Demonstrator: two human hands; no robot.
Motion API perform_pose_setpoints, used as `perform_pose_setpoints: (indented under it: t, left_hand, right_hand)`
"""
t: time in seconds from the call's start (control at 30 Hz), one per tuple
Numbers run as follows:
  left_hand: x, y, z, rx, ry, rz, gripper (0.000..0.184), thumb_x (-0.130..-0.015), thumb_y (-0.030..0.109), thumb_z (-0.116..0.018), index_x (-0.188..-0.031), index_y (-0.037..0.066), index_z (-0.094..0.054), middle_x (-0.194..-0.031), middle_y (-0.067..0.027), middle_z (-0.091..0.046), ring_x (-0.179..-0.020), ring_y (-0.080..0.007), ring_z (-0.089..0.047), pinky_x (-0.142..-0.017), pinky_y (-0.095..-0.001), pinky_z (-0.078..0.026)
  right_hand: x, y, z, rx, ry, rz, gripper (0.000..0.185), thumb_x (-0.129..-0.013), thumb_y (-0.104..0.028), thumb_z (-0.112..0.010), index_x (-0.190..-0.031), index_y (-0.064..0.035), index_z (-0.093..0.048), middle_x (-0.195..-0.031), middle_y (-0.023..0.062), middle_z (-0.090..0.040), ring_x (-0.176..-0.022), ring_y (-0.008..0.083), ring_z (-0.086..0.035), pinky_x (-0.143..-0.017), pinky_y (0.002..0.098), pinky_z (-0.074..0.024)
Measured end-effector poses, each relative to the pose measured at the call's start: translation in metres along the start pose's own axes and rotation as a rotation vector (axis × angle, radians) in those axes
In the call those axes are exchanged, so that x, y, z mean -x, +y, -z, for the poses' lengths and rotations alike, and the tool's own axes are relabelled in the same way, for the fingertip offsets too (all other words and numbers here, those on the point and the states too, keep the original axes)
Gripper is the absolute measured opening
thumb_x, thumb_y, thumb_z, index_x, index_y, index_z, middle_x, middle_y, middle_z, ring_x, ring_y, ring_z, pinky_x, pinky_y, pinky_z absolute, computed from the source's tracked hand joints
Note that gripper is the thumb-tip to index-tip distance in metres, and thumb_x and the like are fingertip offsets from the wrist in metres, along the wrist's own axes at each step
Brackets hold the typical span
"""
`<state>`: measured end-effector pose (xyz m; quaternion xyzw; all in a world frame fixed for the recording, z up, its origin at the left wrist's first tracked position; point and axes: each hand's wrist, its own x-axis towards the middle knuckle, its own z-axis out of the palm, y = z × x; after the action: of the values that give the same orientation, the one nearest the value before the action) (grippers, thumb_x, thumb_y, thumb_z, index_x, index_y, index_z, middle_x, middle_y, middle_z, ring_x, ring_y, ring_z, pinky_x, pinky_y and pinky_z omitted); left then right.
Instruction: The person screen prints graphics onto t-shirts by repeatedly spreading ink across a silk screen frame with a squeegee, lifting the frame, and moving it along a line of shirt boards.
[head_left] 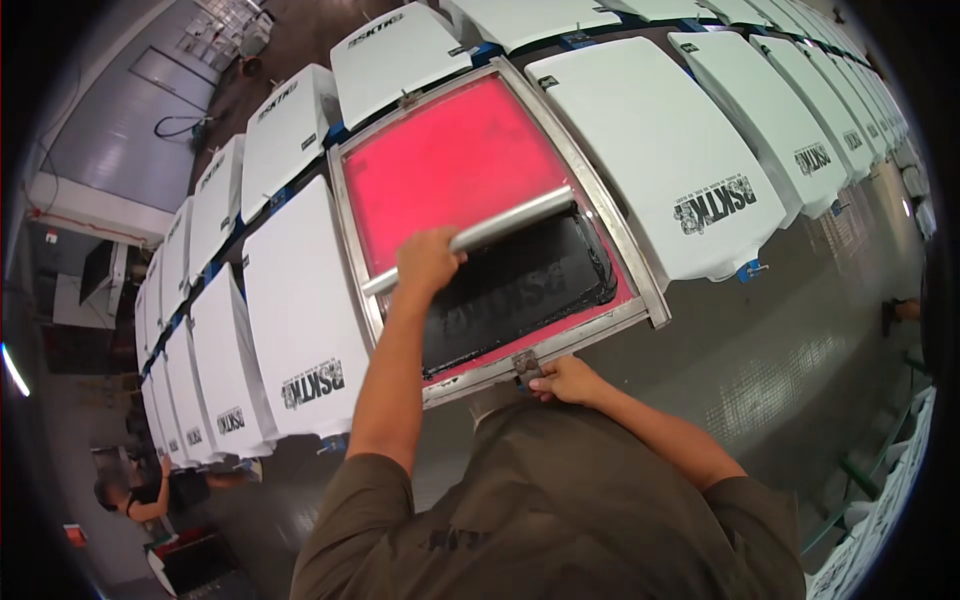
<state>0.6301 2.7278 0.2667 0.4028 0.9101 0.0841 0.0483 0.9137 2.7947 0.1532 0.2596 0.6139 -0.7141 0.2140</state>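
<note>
My left hand [428, 258] is wrapped round the silver squeegee [515, 218], which lies at a slant across the screen printing frame [605, 210]. The frame's mesh [440, 150] is bright pink on the far side of the squeegee. On the near side, black ink [520, 290] covers it, and mirrored lettering shows faintly through. My right hand [565, 382] is closed at the near edge of the frame, its fingers pinching a small metal clamp [526, 366]. The squeegee's blade is hidden under its bar. The fabric beneath the screen is hidden by the frame.
White shirt panels [650, 140] on boards stand in rows to both sides, many with black printed lettering. Blue board supports [752, 270] stick out at their ends. Another person [140, 500] is at the lower left. A grey floor [780, 350] runs along the near side.
</note>
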Motion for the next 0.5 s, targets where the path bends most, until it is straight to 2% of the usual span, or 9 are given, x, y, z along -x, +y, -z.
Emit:
perform_pose_setpoints:
  t: [0.07, 0.13, 0.2, 0.23, 0.27, 0.37, 0.43, 0.47, 0.5]
  left_hand:
    - [0.022, 0.01, -0.008, -0.01, -0.033, 0.032, 0.031, -0.073, 0.027, -0.077, -0.102, 0.02, -0.07, -0.09, -0.0133, -0.069, -0.087, -0.0355, -0.065, -0.075, -0.0461, -0.051]
    - [0.049, 0.017, -0.018, 0.005, 0.018, -0.075, 0.023, -0.074, 0.018, -0.071, -0.097, 0.019, -0.071, -0.092, -0.0121, -0.069, -0.087, -0.0349, -0.065, -0.073, -0.0464, -0.051]
    - [0.089, 0.037, -0.032, 0.038, 0.156, -0.119, 0.022, -0.075, 0.009, -0.064, -0.096, 0.014, -0.068, -0.086, -0.011, -0.068, -0.083, -0.0345, -0.065, -0.07, -0.0472, -0.051]
    - [0.109, 0.051, -0.031, -0.037, 0.069, -0.118, 0.024, -0.074, 0.005, -0.06, -0.097, 0.011, -0.064, -0.08, -0.0102, -0.065, -0.079, -0.0333, -0.064, -0.068, -0.0472, -0.05]
    - [0.131, 0.06, -0.042, 0.028, 0.223, -0.19, 0.026, -0.071, 0.004, -0.057, -0.096, 0.011, -0.062, -0.082, -0.0093, -0.061, -0.077, -0.0326, -0.061, -0.062, -0.0474, -0.05]
    - [0.168, 0.084, -0.04, 0.059, 0.279, -0.176, 0.03, -0.068, 0.005, -0.06, -0.096, 0.012, -0.065, -0.084, -0.0057, -0.061, -0.079, -0.0291, -0.06, -0.062, -0.0432, -0.051]
    - [0.156, 0.071, -0.031, -0.003, 0.118, -0.149, 0.029, -0.068, 0.008, -0.063, -0.096, 0.013, -0.066, -0.083, -0.0075, -0.062, -0.079, -0.0312, -0.061, -0.064, -0.0453, -0.051]
    - [0.14, 0.068, -0.012, 0.099, -0.014, -0.072, 0.027, -0.071, 0.011, -0.067, -0.098, 0.016, -0.067, -0.084, -0.0098, -0.066, -0.081, -0.0334, -0.064, -0.068, -0.0476, -0.051]
    - [0.124, 0.067, 0.006, 0.114, -0.055, -0.046, 0.024, -0.073, 0.013, -0.068, -0.097, 0.017, -0.067, -0.084, -0.0106, -0.067, -0.083, -0.0338, -0.065, -0.069, -0.0485, -0.051]
  right_hand:
    - [0.006, -0.008, 0.0, 0.006, 0.021, 0.009, 0.024, -0.09, -0.017, -0.068, -0.093, 0.0066, -0.066, -0.079, 0.0117, -0.071, -0.068, 0.013, -0.067, -0.064, 0.0291, -0.0531]
    - [0.008, -0.009, -0.005, 0.004, 0.052, -0.015, 0.023, -0.089, -0.014, -0.068, -0.093, 0.0079, -0.066, -0.077, 0.012, -0.071, -0.066, 0.0133, -0.067, -0.062, 0.028, -0.0531]
    - [0.01, -0.008, -0.005, 0.034, 0.05, 0.01, 0.023, -0.089, -0.015, -0.068, -0.094, 0.0072, -0.066, -0.076, 0.0117, -0.071, -0.066, 0.0134, -0.068, -0.061, 0.0284, -0.0533]
    - [0.01, -0.01, -0.005, 0.059, 0.061, 0.039, 0.023, -0.089, -0.016, -0.068, -0.095, 0.0066, -0.067, -0.076, 0.0113, -0.071, -0.066, 0.0135, -0.068, -0.061, 0.0289, -0.0534]
    - [0.011, -0.012, -0.004, 0.059, 0.056, 0.046, 0.023, -0.089, -0.016, -0.068, -0.095, 0.0066, -0.067, -0.076, 0.0113, -0.071, -0.066, 0.0135, -0.068, -0.061, 0.0289, -0.0534]
    - [0.016, -0.015, -0.004, 0.24, 0.096, 0.09, 0.023, -0.088, -0.018, -0.068, -0.094, 0.0043, -0.068, -0.075, 0.01, -0.071, -0.065, 0.0138, -0.068, -0.062, 0.0299, -0.054]
    - [0.018, -0.01, -0.008, 0.193, 0.123, 0.119, 0.022, -0.088, -0.018, -0.067, -0.09, 0.0035, -0.069, -0.075, 0.0088, -0.071, -0.065, 0.0139, -0.069, -0.063, 0.03, -0.0542]
    - [0.019, -0.01, -0.008, 0.173, 0.135, 0.135, 0.021, -0.088, -0.018, -0.067, -0.088, 0.0032, -0.069, -0.074, 0.0082, -0.072, -0.065, 0.014, -0.069, -0.064, 0.0301, -0.0543]
    - [0.034, -0.03, -0.007, 0.179, 0.12, 0.11, 0.02, -0.088, -0.016, -0.067, -0.091, 0.0031, -0.07, -0.074, 0.0087, -0.072, -0.066, 0.0137, -0.07, -0.063, 0.0294, -0.0539]
